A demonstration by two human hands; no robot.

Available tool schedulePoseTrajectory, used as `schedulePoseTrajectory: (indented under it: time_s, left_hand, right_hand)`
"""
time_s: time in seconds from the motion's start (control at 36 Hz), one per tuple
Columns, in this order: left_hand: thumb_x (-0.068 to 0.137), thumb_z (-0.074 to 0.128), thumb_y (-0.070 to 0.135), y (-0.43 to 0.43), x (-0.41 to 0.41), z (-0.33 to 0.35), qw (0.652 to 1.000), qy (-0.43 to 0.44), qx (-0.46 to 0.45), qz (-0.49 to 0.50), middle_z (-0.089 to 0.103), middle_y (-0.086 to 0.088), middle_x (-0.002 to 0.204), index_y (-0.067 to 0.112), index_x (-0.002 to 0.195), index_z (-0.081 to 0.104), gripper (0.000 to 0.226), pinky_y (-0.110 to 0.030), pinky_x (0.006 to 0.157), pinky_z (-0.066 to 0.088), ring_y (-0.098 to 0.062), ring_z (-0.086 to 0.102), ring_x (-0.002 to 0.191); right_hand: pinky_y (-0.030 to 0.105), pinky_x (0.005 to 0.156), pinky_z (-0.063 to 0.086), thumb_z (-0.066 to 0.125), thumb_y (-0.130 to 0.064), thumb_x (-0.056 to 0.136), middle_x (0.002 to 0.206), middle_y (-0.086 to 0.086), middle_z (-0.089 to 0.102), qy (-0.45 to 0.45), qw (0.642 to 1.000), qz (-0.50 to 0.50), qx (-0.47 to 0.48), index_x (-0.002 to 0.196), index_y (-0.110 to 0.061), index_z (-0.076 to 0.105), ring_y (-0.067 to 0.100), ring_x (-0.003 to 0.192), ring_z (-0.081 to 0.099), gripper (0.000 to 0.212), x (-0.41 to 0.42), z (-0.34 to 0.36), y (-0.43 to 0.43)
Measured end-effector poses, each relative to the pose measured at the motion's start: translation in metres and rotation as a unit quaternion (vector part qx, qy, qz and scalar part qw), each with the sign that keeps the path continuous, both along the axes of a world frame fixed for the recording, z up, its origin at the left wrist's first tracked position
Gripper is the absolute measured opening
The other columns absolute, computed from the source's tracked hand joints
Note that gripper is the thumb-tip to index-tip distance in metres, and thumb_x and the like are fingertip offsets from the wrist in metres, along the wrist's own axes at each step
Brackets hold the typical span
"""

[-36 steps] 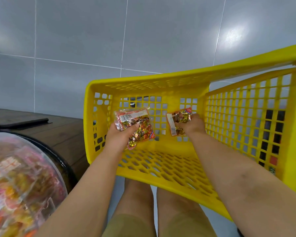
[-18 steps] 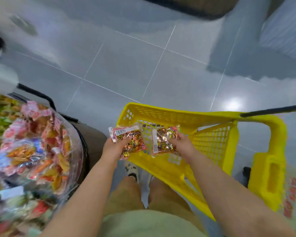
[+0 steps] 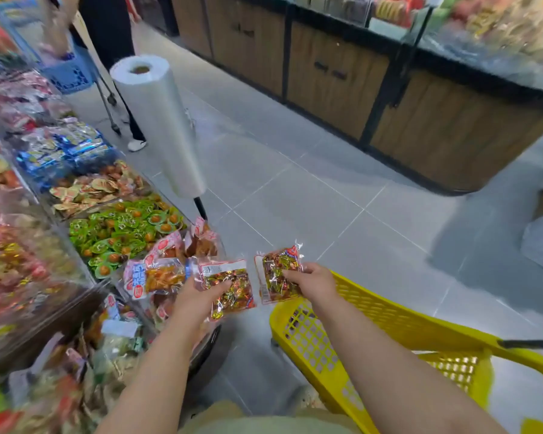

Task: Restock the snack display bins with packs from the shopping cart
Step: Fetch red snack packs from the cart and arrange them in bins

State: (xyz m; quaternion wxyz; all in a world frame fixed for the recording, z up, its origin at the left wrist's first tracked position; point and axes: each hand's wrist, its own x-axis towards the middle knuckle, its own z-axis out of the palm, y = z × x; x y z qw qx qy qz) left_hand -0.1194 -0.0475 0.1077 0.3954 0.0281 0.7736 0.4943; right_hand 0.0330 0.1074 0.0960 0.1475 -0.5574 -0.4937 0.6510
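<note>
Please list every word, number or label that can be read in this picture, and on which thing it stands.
No text is legible.
White label on left pack, in left hand: too small.
White strip on right pack, in right hand: blurred.
Print on orange bin pack: blurred.

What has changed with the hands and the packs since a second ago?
Both came up out of the yellow perforated plastic shopping cart and swung left. The left hand, with its clear pack of gold-and-red wrapped snacks, now reaches the edge of the snack display bins. The right hand, with its matching pack, is by the cart's front rim. Unchanged: each hand still grips its own pack.
</note>
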Motion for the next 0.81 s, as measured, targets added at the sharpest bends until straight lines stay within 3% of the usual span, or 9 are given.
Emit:
schedulePoseTrajectory:
  time_s: [0.17, 0.33, 0.39, 0.47, 0.56, 0.61, 0.69, 0.75, 0.81]
  left_hand:
    - [0.071, 0.083, 0.039, -0.076, -0.072, 0.019, 0.998, 0.037, -0.032, 0.039, 0.05, -0.007, 0.137, 0.011, 0.135, 0.046, 0.079, -0.042, 0.095, 0.045, -0.027, 0.054, 0.115]
    - [0.066, 0.084, 0.046, -0.157, -0.14, 0.043, 0.994, 0.04, 0.014, 0.097, 0.043, -0.011, 0.147, 0.009, 0.144, 0.037, 0.098, -0.044, 0.102, 0.041, -0.032, 0.047, 0.128]
    - [0.063, 0.085, 0.045, -0.18, -0.16, 0.049, 0.993, 0.036, 0.024, 0.113, 0.052, -0.013, 0.139, 0.01, 0.137, 0.046, 0.09, -0.045, 0.098, 0.046, -0.032, 0.053, 0.122]
    - [0.071, 0.084, 0.035, -0.211, -0.18, 0.058, 0.987, 0.053, 0.026, 0.15, 0.064, -0.005, 0.116, 0.014, 0.116, 0.058, 0.056, -0.029, 0.069, 0.054, -0.018, 0.065, 0.102]
    - [0.074, 0.081, 0.031, -0.239, -0.194, 0.064, 0.978, 0.084, 0.048, 0.187, 0.066, 0.005, 0.094, 0.021, 0.093, 0.06, 0.03, -0.015, 0.048, 0.046, 0.004, 0.065, 0.064]
    - [0.071, 0.083, 0.038, -0.257, -0.201, 0.071, 0.975, 0.084, 0.044, 0.201, 0.065, 0.002, 0.109, 0.017, 0.104, 0.06, 0.045, -0.024, 0.065, 0.053, -0.007, 0.067, 0.083]
    - [0.06, 0.087, 0.046, -0.283, -0.211, 0.082, 0.97, 0.076, 0.056, 0.222, 0.062, -0.002, 0.128, 0.02, 0.125, 0.058, 0.076, -0.046, 0.097, 0.049, -0.021, 0.062, 0.111]
    - [0.046, 0.085, 0.056, -0.297, -0.216, 0.087, 0.965, 0.082, 0.059, 0.242, 0.059, -0.004, 0.132, 0.022, 0.133, 0.053, 0.099, -0.05, 0.096, 0.049, -0.025, 0.059, 0.117]
    - [0.048, 0.085, 0.055, -0.308, -0.221, 0.089, 0.958, 0.097, 0.058, 0.263, 0.056, -0.007, 0.135, 0.018, 0.137, 0.048, 0.103, -0.04, 0.076, 0.059, -0.029, 0.057, 0.118]
  right_hand:
    - [0.013, 0.04, 0.04, 0.077, 0.0, 0.073, 0.063, 0.005, 0.06, 0.019, 0.997, 0.076, 0.014, 0.078, -0.004, 0.063, 0.003, 0.042, 0.056, 0.015, -0.086, 0.018, -0.052]
    - [0.039, 0.078, 0.053, 0.077, -0.011, 0.075, 0.08, 0.007, 0.068, 0.046, 0.989, 0.135, 0.046, 0.081, -0.008, 0.071, 0.022, 0.077, 0.063, 0.009, -0.17, 0.035, -0.111]
    - [0.034, 0.073, 0.054, 0.078, -0.014, 0.074, 0.073, 0.0, 0.069, 0.067, 0.982, 0.166, 0.06, 0.078, -0.012, 0.072, 0.015, 0.072, 0.063, 0.008, -0.196, 0.041, -0.129]
    - [0.029, 0.069, 0.057, 0.08, -0.02, 0.074, 0.073, -0.006, 0.06, 0.07, 0.973, 0.208, 0.076, 0.088, -0.013, 0.07, -0.002, 0.065, 0.055, 0.018, -0.231, 0.05, -0.151]
    - [0.025, 0.074, 0.054, 0.081, -0.029, 0.072, 0.096, 0.002, 0.068, 0.059, 0.962, 0.25, 0.089, 0.099, -0.012, 0.066, 0.014, 0.089, 0.065, 0.035, -0.262, 0.059, -0.167]
    - [0.041, 0.087, 0.051, 0.08, -0.03, 0.073, 0.1, 0.006, 0.068, 0.05, 0.954, 0.272, 0.114, 0.102, -0.01, 0.065, 0.025, 0.099, 0.063, 0.039, -0.282, 0.068, -0.176]
    - [0.033, 0.064, 0.051, 0.079, -0.03, 0.074, 0.084, 0.006, 0.061, 0.032, 0.931, 0.328, 0.156, 0.092, -0.009, 0.063, 0.022, 0.071, 0.059, 0.032, -0.314, 0.083, -0.185]
    - [0.024, 0.053, 0.044, 0.079, -0.032, 0.073, 0.081, 0.005, 0.056, 0.015, 0.907, 0.371, 0.197, 0.093, -0.008, 0.063, 0.018, 0.068, 0.054, 0.035, -0.338, 0.091, -0.19]
    - [0.024, 0.061, 0.042, 0.079, -0.033, 0.073, 0.088, 0.001, 0.055, 0.003, 0.871, 0.411, 0.271, 0.109, -0.009, 0.063, 0.018, 0.078, 0.054, 0.046, -0.365, 0.097, -0.197]
